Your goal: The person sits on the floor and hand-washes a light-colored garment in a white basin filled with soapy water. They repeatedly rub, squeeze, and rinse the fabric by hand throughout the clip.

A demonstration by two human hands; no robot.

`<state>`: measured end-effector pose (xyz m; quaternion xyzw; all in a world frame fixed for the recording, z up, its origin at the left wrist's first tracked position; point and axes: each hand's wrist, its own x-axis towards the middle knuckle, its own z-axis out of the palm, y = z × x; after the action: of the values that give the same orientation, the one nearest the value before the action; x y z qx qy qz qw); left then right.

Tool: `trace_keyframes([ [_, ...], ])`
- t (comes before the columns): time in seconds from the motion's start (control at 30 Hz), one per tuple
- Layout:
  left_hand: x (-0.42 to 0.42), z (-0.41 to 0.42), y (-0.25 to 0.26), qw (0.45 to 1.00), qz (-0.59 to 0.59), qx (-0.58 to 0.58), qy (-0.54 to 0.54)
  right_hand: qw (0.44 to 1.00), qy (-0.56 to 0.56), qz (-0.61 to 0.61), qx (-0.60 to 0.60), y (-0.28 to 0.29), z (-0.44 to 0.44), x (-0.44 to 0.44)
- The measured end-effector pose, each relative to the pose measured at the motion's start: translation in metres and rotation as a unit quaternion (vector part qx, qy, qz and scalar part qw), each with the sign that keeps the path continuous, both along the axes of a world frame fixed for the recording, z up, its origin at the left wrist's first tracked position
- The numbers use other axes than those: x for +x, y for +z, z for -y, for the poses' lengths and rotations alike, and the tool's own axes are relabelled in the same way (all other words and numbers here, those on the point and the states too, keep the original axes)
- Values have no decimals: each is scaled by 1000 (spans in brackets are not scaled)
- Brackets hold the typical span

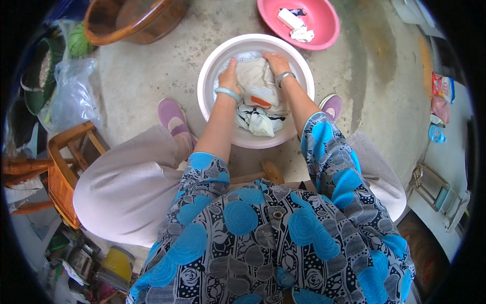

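A white plastic basin (204, 81) of sudsy water stands on the floor between my feet. In it lies a wet beige garment (256, 78) with an orange-red patch near its lower edge. My left hand (229, 79) grips the garment's left side, its thumb up and its other fingers mostly hidden. On the upper right, my right hand (278, 64) holds the same cloth, with fingertips curled out of sight. White fabric with dark stripes (260, 121) is bunched in the basin nearest me. Soap bubbles (248, 57) show along the far rim.
Beyond the basin are a pink basin (326, 28) with a white block and small cloths, and a brown wooden tub (152, 28). A wooden chair (72, 152) and a clear plastic bag (76, 87) stand left. Detergent packages (442, 89) and a blue bottle (436, 133) lie right.
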<state>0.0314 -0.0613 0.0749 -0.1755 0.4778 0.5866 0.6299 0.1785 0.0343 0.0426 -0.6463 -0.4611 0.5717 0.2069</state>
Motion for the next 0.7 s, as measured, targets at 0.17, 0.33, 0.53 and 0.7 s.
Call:
trace_keyframes([
  [0.17, -5, 23, -82, 994, -51, -56, 73, 898, 315, 248, 182, -19, 47, -38],
  [0.33, 5, 32, -83, 994, -33, -84, 69, 912, 322, 204, 152, 9, 61, -45],
  [0.53, 3, 40, -87, 752, -538, 128, -358, 896, 346, 185, 206, 102, 126, -81],
  [0.7, 36, 13, -16, 946, -250, 81, -192, 905, 252, 286, 188, 55, 53, -49],
])
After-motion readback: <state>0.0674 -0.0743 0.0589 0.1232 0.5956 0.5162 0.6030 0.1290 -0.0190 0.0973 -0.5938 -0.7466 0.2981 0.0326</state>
